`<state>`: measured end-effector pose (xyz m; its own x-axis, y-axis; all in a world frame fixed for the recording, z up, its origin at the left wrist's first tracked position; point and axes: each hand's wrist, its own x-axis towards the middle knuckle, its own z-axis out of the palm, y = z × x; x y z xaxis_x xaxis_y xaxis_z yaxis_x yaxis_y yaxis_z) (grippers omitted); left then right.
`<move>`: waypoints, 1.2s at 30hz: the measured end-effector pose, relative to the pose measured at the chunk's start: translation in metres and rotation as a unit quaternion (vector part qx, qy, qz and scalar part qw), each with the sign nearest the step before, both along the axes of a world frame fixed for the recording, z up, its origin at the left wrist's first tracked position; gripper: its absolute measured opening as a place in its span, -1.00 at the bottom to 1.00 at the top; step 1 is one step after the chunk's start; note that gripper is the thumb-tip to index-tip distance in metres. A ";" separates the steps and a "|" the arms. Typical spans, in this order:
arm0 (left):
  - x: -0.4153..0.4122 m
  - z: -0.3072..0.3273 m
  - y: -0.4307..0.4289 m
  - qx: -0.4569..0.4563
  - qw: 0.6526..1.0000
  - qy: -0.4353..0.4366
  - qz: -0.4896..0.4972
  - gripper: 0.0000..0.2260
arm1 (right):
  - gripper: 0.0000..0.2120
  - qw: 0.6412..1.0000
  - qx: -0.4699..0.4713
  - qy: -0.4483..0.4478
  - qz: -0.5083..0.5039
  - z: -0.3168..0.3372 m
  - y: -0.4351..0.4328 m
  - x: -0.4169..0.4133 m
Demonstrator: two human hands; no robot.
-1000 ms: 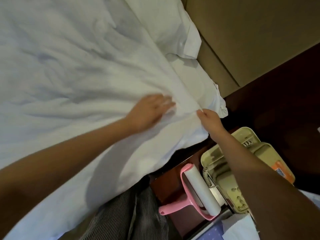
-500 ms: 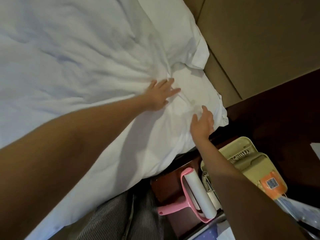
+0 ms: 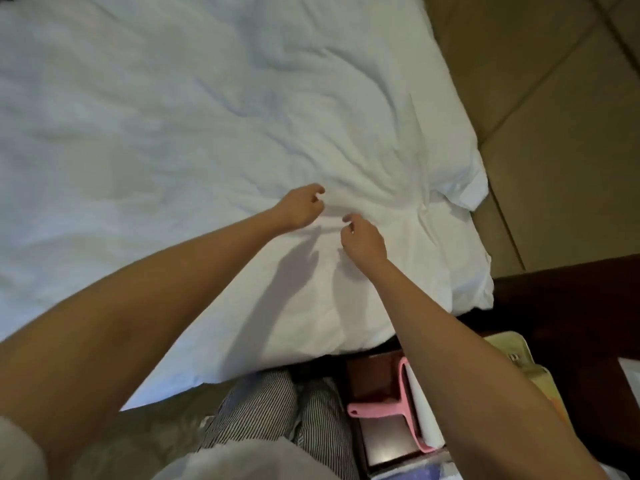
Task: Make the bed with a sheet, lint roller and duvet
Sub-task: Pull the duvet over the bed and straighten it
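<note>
Both hands are out over the duvet (image 3: 166, 140), close to the bed's near edge and not far from its head-end corner. The left hand (image 3: 300, 206) has its fingers loosely curled, thumb and forefinger nearly meeting. The right hand (image 3: 363, 241) sits just beside it, curled the same way. No fabric shows between the fingers of either, and their shadows fall apart from them on the cloth, so I read both as raised off the cover and empty (though a small pinch of white on white would be hard to spot). The duvet covers the whole bed and hangs over the near edge, with a fan of creases running from the hands toward the pillow (image 3: 462, 188) against the headboard (image 3: 540, 140).

The lint roller (image 3: 420, 407) lies untouched on the dark surface (image 3: 367, 372) beside the bed, under the right forearm, with a beige telephone (image 3: 516, 358) just past it.

This looks like the duvet-dressing step at the head-end corner. The next move probably calls for taking hold of the cloth at those creases, drawing it flat toward the corner and edge, and smoothing it. The roller can wait until the surface lies flat.
</note>
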<state>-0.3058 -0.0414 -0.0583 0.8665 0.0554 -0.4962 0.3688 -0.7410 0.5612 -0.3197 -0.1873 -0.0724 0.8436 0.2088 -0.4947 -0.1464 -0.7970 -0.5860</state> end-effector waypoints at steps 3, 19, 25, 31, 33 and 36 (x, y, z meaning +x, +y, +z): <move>-0.034 0.023 0.052 -0.026 0.996 0.020 0.079 -0.64 | -0.65 0.999 0.014 0.004 0.029 0.025 0.050 -0.008; -0.377 0.096 0.411 -0.144 0.858 -0.033 0.493 -0.71 | -0.71 0.939 0.099 -0.010 0.330 0.086 0.467 -0.226; -0.498 0.119 0.515 -0.173 0.803 -0.085 0.564 -0.65 | -0.73 0.911 0.129 0.008 0.391 0.103 0.598 -0.329; -0.580 0.119 0.600 -0.196 0.769 -0.110 0.599 -0.67 | -0.71 0.877 0.152 0.025 0.455 0.091 0.702 -0.425; -0.604 0.113 0.636 -0.191 0.758 -0.100 0.616 -0.71 | -0.70 0.870 0.155 0.022 0.467 0.087 0.741 -0.450; -0.634 0.109 0.701 -0.166 0.748 -0.093 0.636 -0.75 | -0.70 0.871 0.159 0.012 0.464 0.085 0.804 -0.478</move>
